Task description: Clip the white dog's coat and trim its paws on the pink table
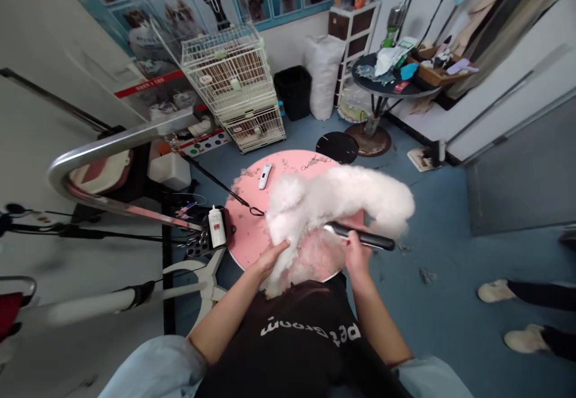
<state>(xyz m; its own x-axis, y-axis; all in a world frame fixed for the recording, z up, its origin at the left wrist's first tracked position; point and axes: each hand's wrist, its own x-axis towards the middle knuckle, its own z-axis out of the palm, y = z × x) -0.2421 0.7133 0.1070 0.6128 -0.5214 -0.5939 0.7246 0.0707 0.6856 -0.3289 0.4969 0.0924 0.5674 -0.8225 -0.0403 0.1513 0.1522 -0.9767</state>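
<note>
A fluffy white dog (333, 200) stands on a round pink grooming table (252, 230) just in front of me. My left hand (272, 257) presses into the fur at the dog's near end, fingers curled against the coat. My right hand (357, 254) is closed round a black-handled grooming tool (364, 239) whose front end lies in the fur under the dog's body. Cut white fur lies on the pink table top near my hands. A white clipper (264, 176) and scissors (315, 161) lie at the table's far side.
A chrome grooming arm (112, 143) curves over the left, with a black leash (225, 189) down to the table. A white bottle (216, 225) stands in a tool holder. A wire cage (236, 86), black stool (337, 147), cluttered round table (391, 80) and another person's feet (508, 308) surround me.
</note>
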